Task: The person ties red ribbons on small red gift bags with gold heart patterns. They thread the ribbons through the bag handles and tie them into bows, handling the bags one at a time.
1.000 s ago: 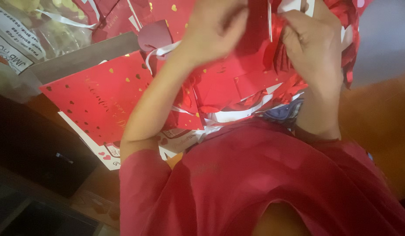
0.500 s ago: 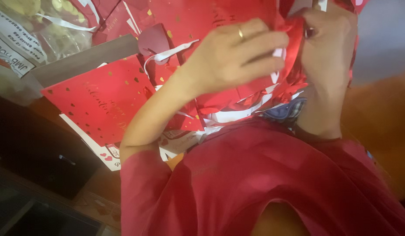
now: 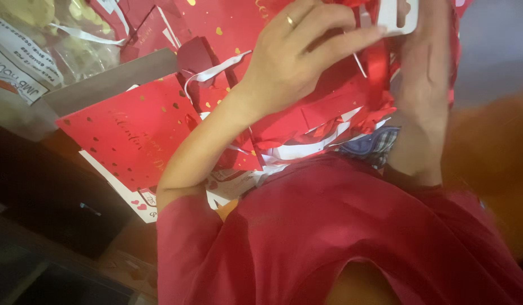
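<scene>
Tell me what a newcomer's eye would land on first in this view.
First, the left hand with a gold ring, fingers spread over a heap of red paper gift bags dotted with gold hearts, at centre. At the top right, the right hand touches a white cut-out card. The person's red sleeve fills the bottom.

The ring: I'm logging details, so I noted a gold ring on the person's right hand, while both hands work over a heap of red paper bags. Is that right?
Not quite. The head view shows the gold ring on the left hand, not the right hand. Both hands are indeed over the heap of red paper bags.
</scene>
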